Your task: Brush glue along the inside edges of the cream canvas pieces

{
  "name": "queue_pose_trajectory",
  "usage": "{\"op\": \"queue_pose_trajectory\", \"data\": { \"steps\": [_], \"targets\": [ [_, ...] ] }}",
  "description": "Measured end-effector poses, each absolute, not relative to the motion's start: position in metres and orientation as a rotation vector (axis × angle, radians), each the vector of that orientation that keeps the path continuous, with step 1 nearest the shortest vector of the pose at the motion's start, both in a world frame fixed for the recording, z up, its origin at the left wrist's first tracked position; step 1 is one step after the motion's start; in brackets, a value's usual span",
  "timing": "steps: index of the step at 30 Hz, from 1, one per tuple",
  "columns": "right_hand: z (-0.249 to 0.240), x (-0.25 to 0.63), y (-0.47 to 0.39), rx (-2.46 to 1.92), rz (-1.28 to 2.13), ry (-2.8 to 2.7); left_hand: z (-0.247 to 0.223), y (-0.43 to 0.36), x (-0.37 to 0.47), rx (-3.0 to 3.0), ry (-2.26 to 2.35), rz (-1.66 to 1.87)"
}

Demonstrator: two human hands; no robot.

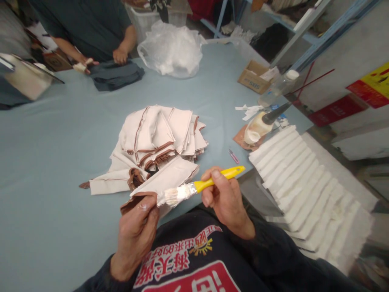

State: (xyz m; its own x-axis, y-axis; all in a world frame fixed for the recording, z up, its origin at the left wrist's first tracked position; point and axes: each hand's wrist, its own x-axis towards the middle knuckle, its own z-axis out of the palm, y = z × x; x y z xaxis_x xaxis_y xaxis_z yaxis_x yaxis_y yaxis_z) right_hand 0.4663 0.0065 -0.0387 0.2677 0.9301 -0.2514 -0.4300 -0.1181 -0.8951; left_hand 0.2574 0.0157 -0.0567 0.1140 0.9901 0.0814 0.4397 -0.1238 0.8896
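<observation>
Head view: the table spreads leftward; a white stack flanks its right edge. The cloth pile blocks the middle, a plastic bag beyond. Near the front edge, the left hand pinches a brown-edged piece; the right hand grips a brush, bristles at the piece. Snips lie right.

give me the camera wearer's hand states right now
Left hand: closed, pinching brown-edged cream fabric.
Right hand: closed around the yellow-handled paintbrush.
</observation>
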Motion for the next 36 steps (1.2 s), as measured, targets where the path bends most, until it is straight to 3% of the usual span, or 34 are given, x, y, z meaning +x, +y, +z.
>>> {"op": "queue_pose_trajectory", "data": {
  "steps": [9, 15, 21, 36],
  "targets": [
    [-0.042, 0.495, 0.028, -1.091, 1.257, -0.642, -0.034, 0.035, 0.283, 0.503, 1.401, 0.860],
    [-0.037, 0.487, 0.032, -0.980, 1.296, -0.911, -0.017, 0.031, 0.295, 0.481, 1.301, 0.861],
    [-0.041, 0.488, 0.025, -0.916, 1.088, -1.239, -0.016, 0.019, 0.300, 0.488, 1.184, 0.784],
    [-0.048, 0.486, -0.006, -0.984, 0.863, -1.177, -0.016, 0.006, 0.300, 0.451, 1.160, 0.757]
  ]
}}
